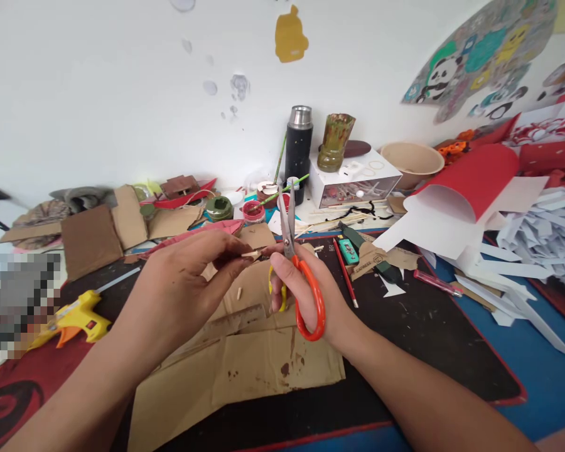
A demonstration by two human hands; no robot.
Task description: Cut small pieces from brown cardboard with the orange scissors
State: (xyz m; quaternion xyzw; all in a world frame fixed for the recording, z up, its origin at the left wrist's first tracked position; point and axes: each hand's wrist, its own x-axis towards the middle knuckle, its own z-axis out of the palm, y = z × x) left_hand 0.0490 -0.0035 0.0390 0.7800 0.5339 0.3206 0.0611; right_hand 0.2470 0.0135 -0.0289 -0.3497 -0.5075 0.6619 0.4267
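My left hand (193, 285) is closed, pinching a small pale wooden stick (250, 254) between thumb and fingertips. Orange-handled scissors (321, 312) are in my right hand (306, 282), their blades pointing up and slightly apart. The right fingertips come close to the stick's far end; whether they touch it is hidden. Beneath both hands lies a creased sheet of brown cardboard (258, 364) with dark stains. A short cut piece of stick (239, 293) rests on it.
A yellow glue gun (82, 319) lies at left beside brown cardboard pieces (91, 242). Paint jars (220, 208), a black thermos (299, 147) and a white drawer box (355, 179) stand behind. To the right are a red pencil (346, 273), an eraser (348, 250) and white paper strips (546, 238).
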